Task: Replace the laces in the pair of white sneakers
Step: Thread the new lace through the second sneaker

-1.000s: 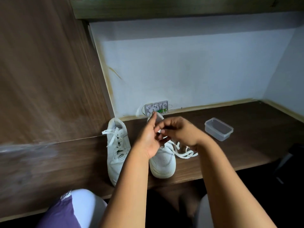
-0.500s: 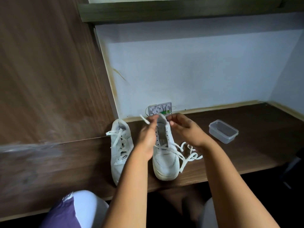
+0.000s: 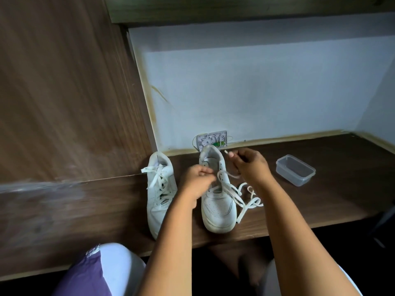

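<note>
Two white sneakers side by side on a dark wooden desk [image 3: 320, 201], toes toward the near edge; left sneaker [image 3: 160, 193] laced, right sneaker [image 3: 218, 201] partly threaded, with its loose white lace [image 3: 245, 199] spilling onto the wood just beside it. Left hand [image 3: 197, 182] curled over the right sneaker's eyelets, pinching the lace; right hand [image 3: 250, 165] beside that shoe's collar, pinching the lace tip between thumb and fingers. Farther right, well apart, a clear plastic container [image 3: 296, 170].
</note>
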Motion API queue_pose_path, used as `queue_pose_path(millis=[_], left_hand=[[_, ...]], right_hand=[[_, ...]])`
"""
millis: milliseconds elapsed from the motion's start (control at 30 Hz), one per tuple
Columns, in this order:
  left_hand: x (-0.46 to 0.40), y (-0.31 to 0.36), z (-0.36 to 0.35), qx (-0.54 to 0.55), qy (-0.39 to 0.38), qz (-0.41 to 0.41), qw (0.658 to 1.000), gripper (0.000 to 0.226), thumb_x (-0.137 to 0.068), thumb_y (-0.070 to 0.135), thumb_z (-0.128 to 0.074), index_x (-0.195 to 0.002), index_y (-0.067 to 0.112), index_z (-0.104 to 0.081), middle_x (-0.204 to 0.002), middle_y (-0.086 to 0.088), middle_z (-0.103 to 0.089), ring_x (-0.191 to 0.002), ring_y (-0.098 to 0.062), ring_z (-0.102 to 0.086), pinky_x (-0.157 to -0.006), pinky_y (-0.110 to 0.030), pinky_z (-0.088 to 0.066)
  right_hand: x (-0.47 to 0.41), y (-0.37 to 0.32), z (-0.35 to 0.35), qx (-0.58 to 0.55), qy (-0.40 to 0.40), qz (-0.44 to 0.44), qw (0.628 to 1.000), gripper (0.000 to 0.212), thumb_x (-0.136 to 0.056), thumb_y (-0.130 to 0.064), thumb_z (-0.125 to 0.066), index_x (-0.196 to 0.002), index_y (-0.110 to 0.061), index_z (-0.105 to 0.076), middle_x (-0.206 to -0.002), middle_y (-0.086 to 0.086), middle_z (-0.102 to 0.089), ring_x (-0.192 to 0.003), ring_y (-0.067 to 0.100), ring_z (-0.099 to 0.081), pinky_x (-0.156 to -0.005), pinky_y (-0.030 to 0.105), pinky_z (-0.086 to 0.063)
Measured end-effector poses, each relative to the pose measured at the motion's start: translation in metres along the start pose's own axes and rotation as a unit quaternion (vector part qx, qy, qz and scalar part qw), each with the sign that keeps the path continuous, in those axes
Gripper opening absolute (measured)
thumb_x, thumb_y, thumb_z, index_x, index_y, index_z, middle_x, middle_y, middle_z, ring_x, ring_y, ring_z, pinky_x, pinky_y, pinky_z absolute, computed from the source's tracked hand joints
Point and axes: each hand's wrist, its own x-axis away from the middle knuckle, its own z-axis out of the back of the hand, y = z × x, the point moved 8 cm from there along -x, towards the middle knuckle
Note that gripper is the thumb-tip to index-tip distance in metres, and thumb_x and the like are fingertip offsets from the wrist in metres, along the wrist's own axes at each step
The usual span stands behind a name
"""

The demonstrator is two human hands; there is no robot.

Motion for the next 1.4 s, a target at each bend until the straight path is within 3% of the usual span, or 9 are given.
queue_pose_path(millis=[100, 200, 400, 600, 867, 1067, 1267, 1333, 1400], left_hand=[[-0.01, -0.026, 0.025, 0.003, 0.082, 0.043, 0.996, 0.015, -0.08, 0.002, -0.063, -0.076, 0.017, -0.062, -0.074, -0.003, -0.065, -0.065, -0.014, -0.057, -0.069, -0.026, -0.048], [-0.011, -0.041, 0.019, -0.028, 0.087, 0.051, 0.995, 0.014, -0.077, 0.006, -0.066, -0.07, 0.017, -0.064, -0.073, -0.005, -0.07, -0.061, -0.016, -0.061, -0.063, -0.028, -0.052], [-0.012, -0.041, 0.014, -0.046, 0.083, 0.021, 0.995, 0.019, -0.079, 0.005, -0.072, -0.067, 0.017, -0.065, -0.066, 0.0, -0.067, -0.059, -0.012, -0.061, -0.055, -0.02, -0.046], [-0.015, -0.047, 0.013, -0.018, 0.07, 0.015, 0.997, 0.021, -0.08, 0.002, -0.073, -0.067, 0.017, -0.066, -0.072, -0.005, -0.07, -0.063, -0.015, -0.062, -0.068, -0.027, -0.053], [-0.018, -0.048, 0.016, -0.027, 0.061, 0.003, 0.998, 0.025, -0.08, 0.001, -0.072, -0.065, 0.02, -0.066, -0.068, -0.004, -0.069, -0.061, -0.012, -0.06, -0.074, -0.031, -0.055], [-0.019, -0.048, 0.014, -0.028, 0.031, -0.005, 0.999, 0.015, -0.077, 0.007, -0.078, -0.07, 0.018, -0.069, -0.072, -0.005, -0.071, -0.068, -0.014, -0.065, -0.08, -0.034, -0.058], [-0.009, -0.027, 0.029, -0.183, 0.087, -0.025, 0.979, 0.021, -0.085, 0.014, -0.064, -0.067, 0.025, -0.062, -0.076, 0.0, -0.068, -0.075, -0.021, -0.065, -0.063, -0.026, -0.049], [-0.009, -0.011, 0.053, -0.118, 0.127, -0.021, 0.985, 0.023, -0.087, 0.006, -0.055, -0.071, 0.023, -0.056, -0.082, -0.008, -0.067, -0.072, -0.025, -0.06, -0.061, -0.028, -0.044], [-0.004, 0.012, 0.083, 0.18, 0.174, -0.046, 0.967, 0.027, -0.094, -0.001, -0.042, -0.075, 0.019, -0.048, -0.075, -0.011, -0.066, -0.068, -0.023, -0.06, -0.063, -0.03, -0.047]], right_hand=[[0.003, 0.007, -0.015, 0.243, -0.1, 0.039, 0.964, 0.014, -0.085, -0.018, -0.069, -0.072, -0.019, -0.069, -0.058, -0.008, -0.058, -0.052, 0.005, -0.05, -0.044, 0.007, -0.036], [0.007, 0.017, -0.035, 0.279, -0.145, 0.06, 0.947, 0.006, -0.081, -0.014, -0.072, -0.085, -0.013, -0.076, -0.073, -0.002, -0.066, -0.066, 0.006, -0.058, -0.055, 0.003, -0.037], [0.005, 0.031, -0.056, 0.335, -0.121, 0.067, 0.932, 0.011, -0.08, -0.016, -0.07, -0.089, -0.02, -0.075, -0.098, 0.004, -0.062, -0.088, 0.021, -0.061, -0.075, 0.031, -0.051], [0.001, 0.06, -0.072, 0.261, -0.163, -0.049, 0.95, 0.018, -0.088, -0.019, -0.058, -0.073, -0.027, -0.066, -0.076, -0.006, -0.057, -0.092, 0.026, -0.057, -0.074, 0.028, -0.043], [0.0, 0.067, -0.068, 0.154, -0.182, -0.112, 0.965, 0.023, -0.092, -0.023, -0.061, -0.099, -0.003, -0.07, -0.102, 0.018, -0.069, -0.089, 0.023, -0.062, -0.09, 0.041, -0.049], [0.002, 0.063, -0.067, 0.187, -0.158, -0.105, 0.964, 0.016, -0.087, -0.03, -0.066, -0.097, -0.021, -0.074, -0.094, 0.0, -0.07, -0.093, 0.015, -0.063, -0.088, 0.032, -0.051], [0.001, 0.062, -0.063, 0.221, -0.211, -0.07, 0.949, 0.016, -0.091, -0.024, -0.059, -0.094, -0.031, -0.073, -0.092, -0.016, -0.067, -0.103, 0.012, -0.062, -0.1, 0.032, -0.045], [0.0, 0.061, -0.059, 0.201, -0.219, -0.063, 0.953, 0.025, -0.092, -0.014, -0.057, -0.088, -0.034, -0.072, -0.093, -0.02, -0.066, -0.105, 0.006, -0.061, -0.101, 0.024, -0.043], [0.003, 0.061, -0.057, 0.163, -0.23, -0.072, 0.957, 0.025, -0.094, -0.009, -0.057, -0.092, -0.029, -0.073, -0.098, -0.014, -0.068, -0.102, 0.004, -0.062, -0.087, 0.008, -0.044]])
